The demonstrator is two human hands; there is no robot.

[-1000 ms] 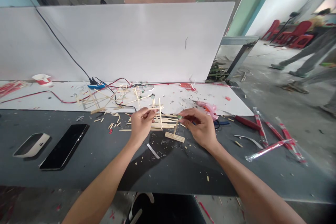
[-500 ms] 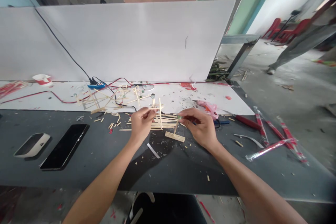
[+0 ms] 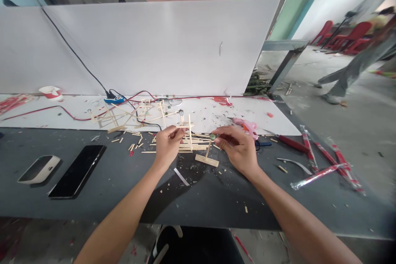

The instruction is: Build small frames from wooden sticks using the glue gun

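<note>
My left hand (image 3: 168, 143) pinches a small frame of pale wooden sticks (image 3: 189, 134), which stands up from its fingertips. To the right, my right hand (image 3: 236, 146) has its fingertips at a small green piece (image 3: 212, 136) on top of an upright stick. That stick rises from a flat stick base (image 3: 206, 160) on the dark table. Behind both hands lies a pile of loose sticks (image 3: 198, 147). More joined stick pieces (image 3: 116, 117) are at the back left.
A black phone (image 3: 77, 172) and a white device (image 3: 39, 169) are at the left. A pink glue gun (image 3: 246, 127), red-handled tool (image 3: 293, 144) and red wrapped packets (image 3: 321, 175) lie right. A person's legs (image 3: 352, 68) show beyond the table.
My right fingertips have shifted slightly, showing more of the green piece. The left hand holds the same frame. The person at the far right has changed stride, and both legs now show.
</note>
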